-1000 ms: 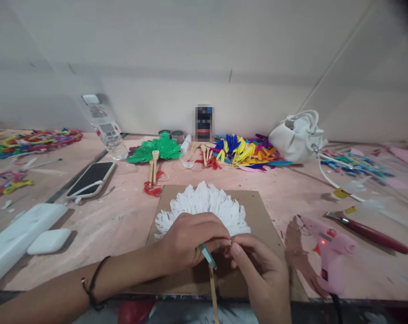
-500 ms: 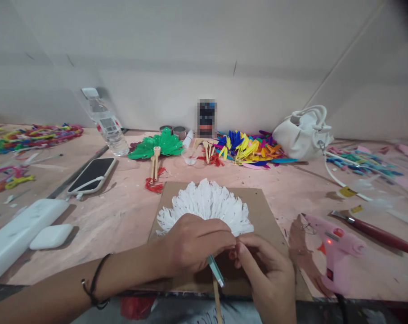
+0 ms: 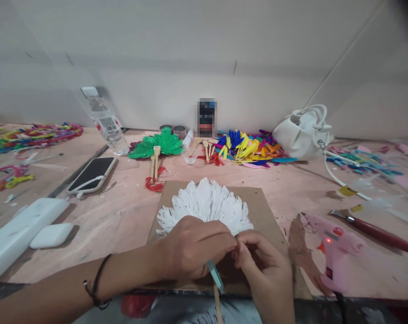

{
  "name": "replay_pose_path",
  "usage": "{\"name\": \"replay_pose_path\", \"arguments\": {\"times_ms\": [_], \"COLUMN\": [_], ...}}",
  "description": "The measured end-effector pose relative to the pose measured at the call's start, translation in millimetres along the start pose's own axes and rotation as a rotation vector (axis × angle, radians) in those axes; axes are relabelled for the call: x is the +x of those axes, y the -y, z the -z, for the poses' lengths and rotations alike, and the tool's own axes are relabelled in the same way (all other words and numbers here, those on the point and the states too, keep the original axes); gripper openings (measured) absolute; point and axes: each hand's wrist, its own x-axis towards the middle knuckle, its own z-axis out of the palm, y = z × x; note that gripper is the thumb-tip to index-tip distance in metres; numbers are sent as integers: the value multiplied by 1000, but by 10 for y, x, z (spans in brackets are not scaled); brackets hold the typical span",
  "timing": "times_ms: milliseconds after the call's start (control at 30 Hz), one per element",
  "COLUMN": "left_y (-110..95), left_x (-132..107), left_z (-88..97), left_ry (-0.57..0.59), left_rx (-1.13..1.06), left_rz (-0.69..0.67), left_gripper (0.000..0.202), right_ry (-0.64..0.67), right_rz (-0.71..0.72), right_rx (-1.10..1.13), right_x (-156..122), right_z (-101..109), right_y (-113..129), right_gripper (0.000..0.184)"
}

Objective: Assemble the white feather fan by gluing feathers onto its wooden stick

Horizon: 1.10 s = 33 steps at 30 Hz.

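My left hand is closed palm down over the lower part of a white feather fan. From under its fingers sticks the end of a flat teal tool; its working end is hidden. My right hand is closed in a pinch, thumb and forefinger meeting the left fingertips; whatever lies between them is too small to make out. Below the hands, a thin wooden stick points toward me past the table edge. The fan rests on a cardboard sheet.
Right of the cardboard lie a pink glue gun, its light red, and a red-handled knife. Farther back are colored feathers, a green feather fan and a white handbag. A bottle, phone and power strip occupy the left.
My right hand has shifted very slightly at the fingertips. Both hands stay together over the fan's base, and the teal tool has barely moved.
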Motion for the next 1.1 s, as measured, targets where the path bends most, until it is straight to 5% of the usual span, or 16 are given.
{"name": "replay_pose_path", "arguments": {"times_ms": [333,733,1100], "left_y": [-34,-83,-111], "left_x": [51,64,83], "left_z": [16,21,29], "left_ry": [-97,-97,-83], "left_rx": [-109,-230,-294], "left_rz": [175,148,146], "left_gripper": [8,8,15], "right_ry": [34,21,20], "right_rz": [-6,92,182], "right_rx": [105,80,-2], "right_x": [-18,8,58], "right_z": [46,56,63], "right_y": [21,56,102], "right_gripper": [20,6,11]}}
